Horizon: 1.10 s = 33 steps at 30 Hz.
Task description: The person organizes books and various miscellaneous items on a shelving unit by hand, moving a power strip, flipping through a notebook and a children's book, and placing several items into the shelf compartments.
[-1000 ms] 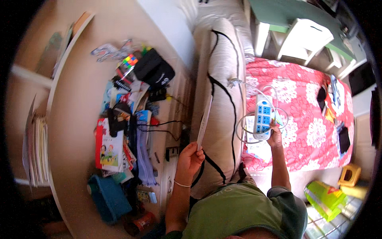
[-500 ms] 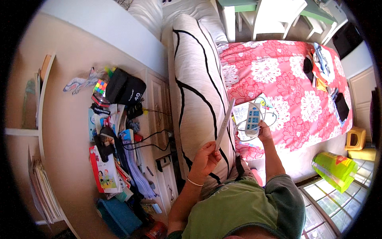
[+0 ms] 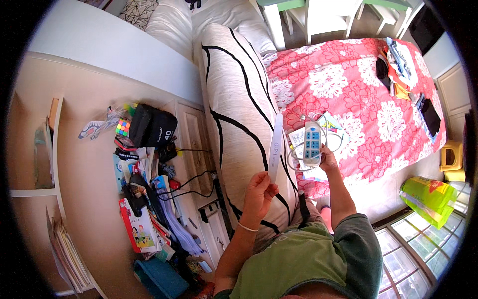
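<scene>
Left hand [image 3: 260, 195], one: pinched on the near end of one flat white strip [image 3: 275, 148], tilted toward the far side over the striped cushion [image 3: 239, 104]. Right hand [image 3: 327, 160], one: holding one white-and-blue power strip [image 3: 312, 144] by its near right side, above the near left part of the floral bed [image 3: 386, 119]; fingers partly hidden.

Pale cable [image 3: 340, 142], looped around the power strip, ends hard to trace. Papers [image 3: 332, 122] beneath, mostly covered, number uncertain; cannot tell whether touching the power strip. White chairs [image 3: 329, 20], at least two, far side, cut off.

Left: one black bag [image 3: 152, 125], one puzzle cube [image 3: 123, 127], one blue bin [image 3: 158, 279], near. Right: one yellow-green package [image 3: 428, 200], one yellow stool [image 3: 451, 155]. Between left-hand clutter [image 3: 144, 199] and floral bed: striped cushion, in the way.
</scene>
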Motion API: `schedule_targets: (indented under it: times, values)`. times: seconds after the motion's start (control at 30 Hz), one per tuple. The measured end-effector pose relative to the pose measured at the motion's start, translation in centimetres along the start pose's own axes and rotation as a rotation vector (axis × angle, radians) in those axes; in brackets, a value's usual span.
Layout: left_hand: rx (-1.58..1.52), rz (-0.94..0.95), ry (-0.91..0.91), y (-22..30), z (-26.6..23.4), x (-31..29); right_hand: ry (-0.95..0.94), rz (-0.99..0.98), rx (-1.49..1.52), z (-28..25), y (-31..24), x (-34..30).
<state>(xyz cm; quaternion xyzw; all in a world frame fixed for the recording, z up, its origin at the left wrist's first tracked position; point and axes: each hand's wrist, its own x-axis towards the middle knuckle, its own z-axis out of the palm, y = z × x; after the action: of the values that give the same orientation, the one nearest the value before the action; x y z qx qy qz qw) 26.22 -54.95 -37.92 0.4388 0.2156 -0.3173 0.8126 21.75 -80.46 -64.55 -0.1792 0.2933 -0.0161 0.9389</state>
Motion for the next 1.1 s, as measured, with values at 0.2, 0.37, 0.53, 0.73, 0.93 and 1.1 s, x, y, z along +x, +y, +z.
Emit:
schedule_targets:
  times: [0.2,0.37,0.53,0.73,0.93,1.1]
  values:
    - [0.223,0.068,0.04,0.1,1.3,0.7,0.495,0.031,0.106,-9.2,4.2,2.6]
    - [0.24,0.105,0.074,0.1,1.9,1.0,0.614,0.053,0.183,-11.1,6.3,1.4]
    - [0.325,0.156,0.11,0.1,2.6,1.6,0.582,0.033,0.178,-8.4,5.8,0.8]
    - [0.637,0.326,0.139,-0.5,2.7,2.3,0.574,0.147,0.248,-10.0,6.8,1.7]
    - [1.072,0.814,0.147,-0.3,3.8,2.4,0.636,0.178,-0.944,-14.3,13.2,2.1]
    - [1.252,1.108,0.174,0.4,4.0,1.5,0.079,0.423,-0.149,2.9,7.7,-2.4]
